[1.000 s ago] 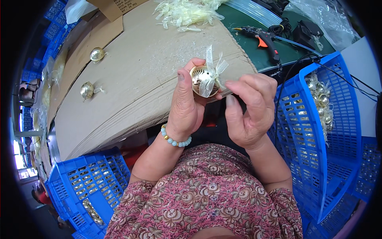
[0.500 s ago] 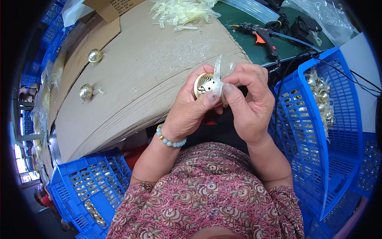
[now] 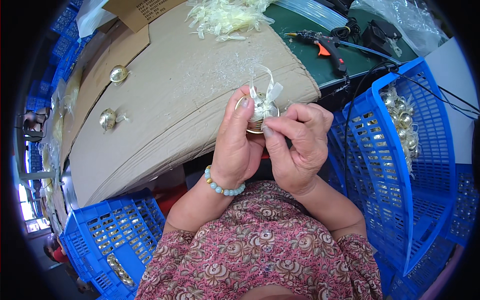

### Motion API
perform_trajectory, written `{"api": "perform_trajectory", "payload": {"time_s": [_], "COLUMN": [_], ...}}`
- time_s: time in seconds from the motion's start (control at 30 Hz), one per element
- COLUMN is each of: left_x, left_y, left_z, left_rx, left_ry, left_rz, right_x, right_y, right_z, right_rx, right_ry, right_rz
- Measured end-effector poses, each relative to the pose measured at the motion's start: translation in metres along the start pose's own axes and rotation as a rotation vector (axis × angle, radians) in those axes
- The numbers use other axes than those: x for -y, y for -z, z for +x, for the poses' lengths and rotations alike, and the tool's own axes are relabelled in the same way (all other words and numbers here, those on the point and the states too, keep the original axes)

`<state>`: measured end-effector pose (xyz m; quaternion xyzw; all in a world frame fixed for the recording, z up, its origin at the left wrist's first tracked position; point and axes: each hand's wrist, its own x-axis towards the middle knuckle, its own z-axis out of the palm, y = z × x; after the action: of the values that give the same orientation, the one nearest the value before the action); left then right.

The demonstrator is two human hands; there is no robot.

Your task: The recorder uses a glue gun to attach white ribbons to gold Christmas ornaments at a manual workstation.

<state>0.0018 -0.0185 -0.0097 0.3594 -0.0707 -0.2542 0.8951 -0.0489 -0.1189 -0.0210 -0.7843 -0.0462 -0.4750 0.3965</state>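
My left hand (image 3: 235,135) is wrapped round a gold ball ornament (image 3: 256,124), its ribboned top turned up toward me. A pale sheer ribbon (image 3: 273,92) stands up from that top in a loop, with a bow at its base. My right hand (image 3: 300,145) is closed, thumb and forefinger pinching a piece of the ribbon at the bow's lower edge. Two more gold ball ornaments, one farther back (image 3: 118,74) and one nearer (image 3: 108,119), lie on the cardboard (image 3: 165,115) to the left.
A pile of pale ribbon bows (image 3: 227,17) lies at the back. Beyond the cardboard's right edge rests a glue gun (image 3: 325,45) with an orange trigger. Blue crates of gold balls stand at my right (image 3: 410,215) and left (image 3: 90,220).
The ornament has been turned so its ribboned top faces up instead of its patterned side. My right hand has moved slightly left and down, from the upright ribbon to the bow's lower edge.
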Motion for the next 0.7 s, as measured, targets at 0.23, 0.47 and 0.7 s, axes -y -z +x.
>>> {"api": "perform_trajectory", "payload": {"time_s": [0.23, 0.47, 0.7], "left_x": [0.006, 0.005, 0.000], "left_y": [0.006, 0.017, 0.029], "left_z": [0.004, 0.006, 0.005], "left_rx": [-0.102, -0.100, -0.077], "left_ry": [-0.008, 0.026, 0.149], "left_rz": [-0.085, -0.130, -0.211], "right_x": [0.000, 0.002, 0.007], "right_y": [-0.010, -0.012, -0.013], "right_z": [0.001, -0.003, -0.004], "right_rx": [-0.034, 0.033, 0.061], "right_ry": [0.015, 0.078, 0.113], "right_rz": [0.015, -0.014, -0.068]}}
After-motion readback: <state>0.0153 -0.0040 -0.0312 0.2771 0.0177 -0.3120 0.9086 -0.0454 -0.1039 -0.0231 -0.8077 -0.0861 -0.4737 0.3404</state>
